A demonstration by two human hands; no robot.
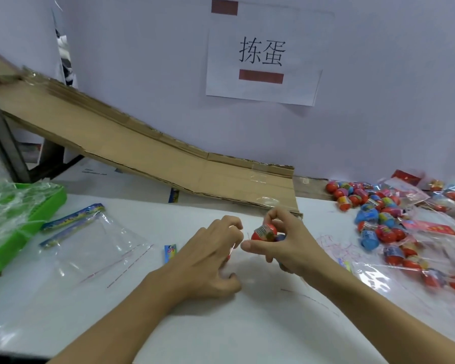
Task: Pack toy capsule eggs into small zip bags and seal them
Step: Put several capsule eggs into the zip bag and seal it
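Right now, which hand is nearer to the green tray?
Left. The left hand lies mid-table, between the green tray and the right hand, which holds eggs farther away.

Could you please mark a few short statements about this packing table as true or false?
1. The right hand holds a red egg. True.
2. The pile of loose eggs lies on the left of the table. False: it lies on the right.
3. The green tray sits at the left edge. True.
4. The cardboard ramp lies flat on the table. False: it slopes down from the upper left.
5. Empty clear bags lie left of the left hand. True.
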